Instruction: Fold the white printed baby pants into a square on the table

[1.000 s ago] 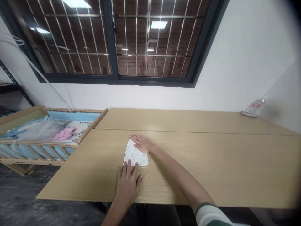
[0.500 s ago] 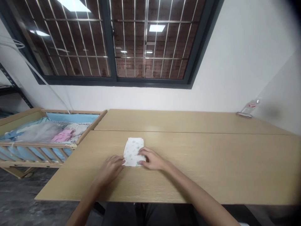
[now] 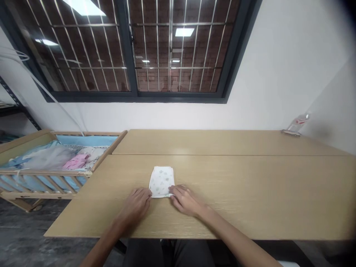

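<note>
A small white folded cloth with a faint printed pattern lies flat on the wooden table, its narrower end away from me. At its near left corner, my left hand has its fingers closed on the edge, the thumb mostly hidden. My right hand pinches the near right corner, with the fingertips over the top of the fabric and the thumb by the near edge. Both forearms reach in from the bottom of the view.
The wooden table has a seam across it. On the left stands a wooden crib with blue lining and pink and white fabrics inside. A clear plastic bottle leans at the back right. Behind is a barred window.
My right hand has slid nearer to me, down to the cloth's near right corner. The cloth and my left hand appear slightly further right in view.
</note>
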Demonstrator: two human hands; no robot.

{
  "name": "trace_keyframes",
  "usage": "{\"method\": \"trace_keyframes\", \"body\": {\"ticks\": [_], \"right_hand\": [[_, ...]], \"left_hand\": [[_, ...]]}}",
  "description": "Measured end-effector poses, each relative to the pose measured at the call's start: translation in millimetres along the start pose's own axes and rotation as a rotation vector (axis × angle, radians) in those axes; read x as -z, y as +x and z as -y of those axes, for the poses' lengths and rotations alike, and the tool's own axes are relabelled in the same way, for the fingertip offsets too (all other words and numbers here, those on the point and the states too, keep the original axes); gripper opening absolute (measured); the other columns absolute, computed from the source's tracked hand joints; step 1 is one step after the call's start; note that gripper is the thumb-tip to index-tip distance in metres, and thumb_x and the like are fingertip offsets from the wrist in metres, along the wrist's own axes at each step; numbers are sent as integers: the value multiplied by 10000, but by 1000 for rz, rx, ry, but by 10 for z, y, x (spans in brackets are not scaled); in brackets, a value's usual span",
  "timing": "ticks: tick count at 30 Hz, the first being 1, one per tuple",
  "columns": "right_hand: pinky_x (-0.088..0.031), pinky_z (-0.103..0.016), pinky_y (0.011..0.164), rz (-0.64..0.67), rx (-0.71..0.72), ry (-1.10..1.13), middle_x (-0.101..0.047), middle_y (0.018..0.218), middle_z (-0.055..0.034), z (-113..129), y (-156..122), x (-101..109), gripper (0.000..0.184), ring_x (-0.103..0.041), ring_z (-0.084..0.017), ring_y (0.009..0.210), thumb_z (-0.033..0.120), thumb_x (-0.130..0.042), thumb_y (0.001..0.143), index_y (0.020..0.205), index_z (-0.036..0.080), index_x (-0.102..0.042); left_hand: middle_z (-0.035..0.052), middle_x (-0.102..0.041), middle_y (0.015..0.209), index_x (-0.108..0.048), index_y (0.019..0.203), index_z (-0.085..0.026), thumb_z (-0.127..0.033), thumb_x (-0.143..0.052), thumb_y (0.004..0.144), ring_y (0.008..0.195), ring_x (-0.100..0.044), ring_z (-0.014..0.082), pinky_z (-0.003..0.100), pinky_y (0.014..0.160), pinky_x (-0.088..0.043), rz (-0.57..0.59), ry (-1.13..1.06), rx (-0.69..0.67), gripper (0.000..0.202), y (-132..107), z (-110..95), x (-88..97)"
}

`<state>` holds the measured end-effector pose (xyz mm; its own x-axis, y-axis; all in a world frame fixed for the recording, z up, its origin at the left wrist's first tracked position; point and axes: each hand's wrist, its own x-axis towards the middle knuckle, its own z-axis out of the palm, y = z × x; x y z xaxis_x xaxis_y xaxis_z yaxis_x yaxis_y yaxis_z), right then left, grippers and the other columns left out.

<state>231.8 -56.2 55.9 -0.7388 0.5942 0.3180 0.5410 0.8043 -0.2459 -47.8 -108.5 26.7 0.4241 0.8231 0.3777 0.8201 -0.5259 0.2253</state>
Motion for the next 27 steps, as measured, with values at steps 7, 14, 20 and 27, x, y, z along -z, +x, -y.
{"method": "trace_keyframes", "body": {"ticks": [7,14,20,27], "right_hand": [[-478,-338,772,-52,-293,173,-681,947,-90,-105,267,89,314,-630,-211,818,341,-290,1082,1038,192,-562],[-487,-312,833,-257,-456,213,-597,980,-83,-393,699,-192,319,-607,-200,902,312,-278,1079,985,198,-560],[-498,-304,846,-206,-702,133,-564,1099,-117,-514,895,-333,286,-639,-188,859,279,-338,1064,1050,186,-608],[-500,-360,758,-158,-796,82,-582,1139,-161,-480,980,-366,311,-654,-225,791,314,-346,1053,1101,184,-624]], "left_hand": [[57,-702,983,-492,1110,-237,-378,-177,1079,892,-683,197,309,799,-505,78,-222,383,347,445,-41,35],[111,-717,973,-496,1151,-206,-300,-180,1070,796,-683,224,312,693,-464,112,-36,559,339,1092,119,-93],[180,-690,1099,-513,1214,-169,-133,-281,1006,919,-707,245,328,765,-504,120,131,665,314,1266,100,-253],[193,-664,1098,-578,1180,-143,-100,-305,985,909,-721,276,388,787,-552,68,234,660,338,1291,110,-336]]}}
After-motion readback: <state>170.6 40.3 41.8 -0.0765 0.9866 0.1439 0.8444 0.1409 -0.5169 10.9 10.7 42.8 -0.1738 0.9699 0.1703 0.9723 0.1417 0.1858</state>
